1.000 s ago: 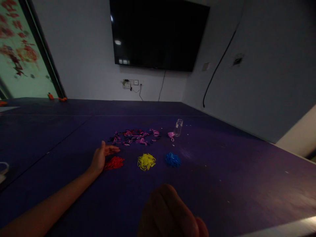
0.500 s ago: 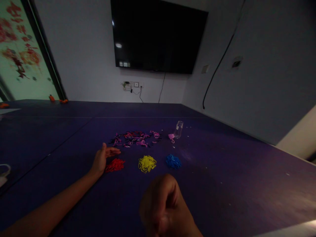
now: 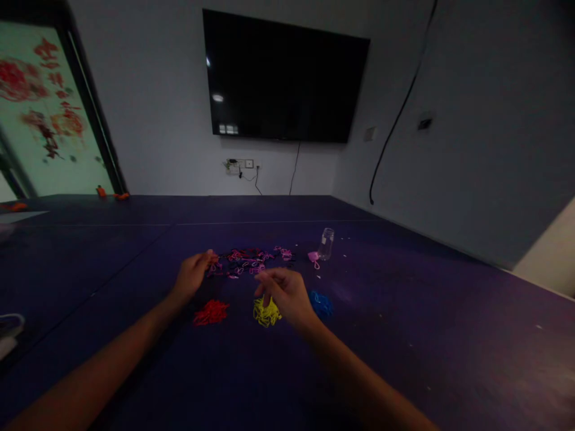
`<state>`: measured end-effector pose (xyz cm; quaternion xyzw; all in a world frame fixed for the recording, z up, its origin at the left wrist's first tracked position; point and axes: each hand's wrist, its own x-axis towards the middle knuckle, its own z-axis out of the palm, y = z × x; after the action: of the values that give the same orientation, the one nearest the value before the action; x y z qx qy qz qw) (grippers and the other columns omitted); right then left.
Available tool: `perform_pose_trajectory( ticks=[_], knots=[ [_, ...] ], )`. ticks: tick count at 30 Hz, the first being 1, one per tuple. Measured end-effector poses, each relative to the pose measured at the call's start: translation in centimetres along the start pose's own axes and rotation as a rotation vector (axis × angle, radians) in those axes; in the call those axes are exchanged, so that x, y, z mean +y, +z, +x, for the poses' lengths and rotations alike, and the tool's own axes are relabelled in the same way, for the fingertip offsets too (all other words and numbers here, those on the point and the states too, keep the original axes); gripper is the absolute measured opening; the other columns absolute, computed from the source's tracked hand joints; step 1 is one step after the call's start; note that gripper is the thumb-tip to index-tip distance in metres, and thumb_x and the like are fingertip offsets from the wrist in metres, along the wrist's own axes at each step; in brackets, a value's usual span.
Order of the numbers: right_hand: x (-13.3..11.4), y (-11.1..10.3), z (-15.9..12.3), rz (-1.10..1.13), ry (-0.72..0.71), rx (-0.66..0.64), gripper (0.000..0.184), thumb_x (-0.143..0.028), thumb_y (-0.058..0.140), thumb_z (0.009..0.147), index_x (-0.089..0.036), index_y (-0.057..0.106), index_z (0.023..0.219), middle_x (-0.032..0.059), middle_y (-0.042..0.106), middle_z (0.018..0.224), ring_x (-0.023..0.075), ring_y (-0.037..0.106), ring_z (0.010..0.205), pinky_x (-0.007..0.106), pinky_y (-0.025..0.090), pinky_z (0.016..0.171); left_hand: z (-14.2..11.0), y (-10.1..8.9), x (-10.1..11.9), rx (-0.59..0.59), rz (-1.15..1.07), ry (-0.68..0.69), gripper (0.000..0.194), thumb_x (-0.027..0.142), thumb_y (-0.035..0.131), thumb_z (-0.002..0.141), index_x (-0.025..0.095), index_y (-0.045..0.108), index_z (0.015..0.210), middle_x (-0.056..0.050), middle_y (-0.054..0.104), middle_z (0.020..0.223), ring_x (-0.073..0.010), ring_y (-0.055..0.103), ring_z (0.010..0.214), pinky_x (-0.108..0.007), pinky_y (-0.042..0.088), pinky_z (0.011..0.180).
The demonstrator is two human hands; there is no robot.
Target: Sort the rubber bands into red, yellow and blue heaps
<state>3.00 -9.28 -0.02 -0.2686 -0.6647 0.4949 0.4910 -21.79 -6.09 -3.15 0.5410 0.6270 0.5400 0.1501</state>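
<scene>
My left hand (image 3: pixel 193 275) is at the left edge of a mixed pile of pink, red and dark rubber bands (image 3: pixel 245 261). Its fingertips are pinched together at the bands; what lies between them is too small to make out. Over the yellow rubber bands (image 3: pixel 266 317) hovers my right hand (image 3: pixel 287 293), its fingers loosely bent and apart, with nothing visible in them. It covers part of the yellow pile. To the left lie red rubber bands (image 3: pixel 211 312), and blue rubber bands (image 3: pixel 321 303) lie to the right, partly behind my right hand.
A clear plastic bottle (image 3: pixel 326 244) stands beyond the piles, beside a small pink object (image 3: pixel 313 257) with a loop. All rest on a dark purple surface (image 3: pixel 422 323). A white object (image 3: pixel 9 332) is at the left edge. A television (image 3: pixel 287 78) hangs on the wall.
My right hand has moved forward from near my body to the yellow pile, its fist loosened. My left hand has gone from beside the red pile to the mixed bands, its fingers closing.
</scene>
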Motion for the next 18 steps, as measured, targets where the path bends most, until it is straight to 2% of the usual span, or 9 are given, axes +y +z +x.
perform_pose_trajectory(
  ticks=[2,4,6,8,11,13,18],
  knots=[
    [1.7,0.6,-0.8,-0.186,-0.030,-0.024,0.032,-0.041,0.048,0.086,-0.014,0.064,0.079,0.0011,0.061,0.056,0.0081,0.050,0.042,0.019,0.035,0.043,2.3,0.6,-0.3,-0.038,0.210,0.092,0.044,0.055,0.049,0.077,0.017,0.070,0.088,-0.010,0.073,0.096,-0.0255,0.066,0.090,-0.035,0.049,0.083],
    [2.7,1.0,-1.0,-0.461,-0.133,-0.083,0.031,-0.034,0.047,0.087,-0.014,0.063,0.070,0.0011,0.060,0.056,0.0088,0.051,0.047,0.020,0.033,0.047,4.3,1.4,-0.9,-0.115,0.394,0.150,0.033,0.043,0.053,0.077,0.018,0.071,0.090,-0.010,0.072,0.099,-0.0255,0.065,0.092,-0.035,0.047,0.084],
    [3.0,1.0,-0.3,-0.727,-0.204,-0.104,0.030,-0.031,0.049,0.086,-0.015,0.062,0.063,0.0017,0.061,0.057,0.0099,0.052,0.051,0.021,0.031,0.050,5.6,2.3,-1.6,-0.175,0.478,0.188,0.027,0.034,0.055,0.075,0.018,0.071,0.090,-0.011,0.072,0.099,-0.0253,0.065,0.092,-0.034,0.047,0.083],
    [2.9,0.7,1.5,-0.898,-0.186,-0.072,0.026,-0.030,0.053,0.083,-0.016,0.064,0.064,0.0026,0.064,0.062,0.0115,0.055,0.055,0.022,0.031,0.051,6.3,3.0,-2.7,-0.205,0.508,0.232,0.025,0.032,0.057,0.074,0.018,0.072,0.089,-0.011,0.072,0.097,-0.0255,0.065,0.093,-0.034,0.047,0.084],
    [2.8,-0.2,5.5,-0.957,-0.071,-0.001,0.017,-0.025,0.055,0.080,-0.017,0.069,0.075,0.0045,0.070,0.075,0.0144,0.063,0.068,0.022,0.036,0.057,6.4,3.7,-4.3,-0.254,0.579,0.355,0.026,0.033,0.055,0.077,0.018,0.072,0.090,-0.011,0.072,0.096,-0.0257,0.064,0.093,-0.036,0.044,0.088],
    [3.2,-0.7,8.4,-0.985,-0.022,0.003,0.019,-0.015,0.051,0.079,-0.017,0.071,0.080,0.0061,0.071,0.081,0.0159,0.065,0.076,0.021,0.040,0.063,6.2,3.9,-5.2,-0.285,0.591,0.417,0.026,0.031,0.052,0.079,0.019,0.071,0.092,-0.011,0.072,0.097,-0.0246,0.063,0.094,-0.036,0.044,0.089],
    [5.6,-1.0,13.9,-1.107,0.091,-0.120,0.036,-0.003,0.048,0.074,-0.014,0.070,0.100,0.0100,0.068,0.105,0.0198,0.062,0.102,0.021,0.043,0.081,5.9,3.9,-5.7,-0.299,0.533,0.460,0.028,0.030,0.048,0.083,0.022,0.069,0.099,-0.008,0.069,0.107,-0.0226,0.061,0.101,-0.034,0.043,0.090]
  ],
)
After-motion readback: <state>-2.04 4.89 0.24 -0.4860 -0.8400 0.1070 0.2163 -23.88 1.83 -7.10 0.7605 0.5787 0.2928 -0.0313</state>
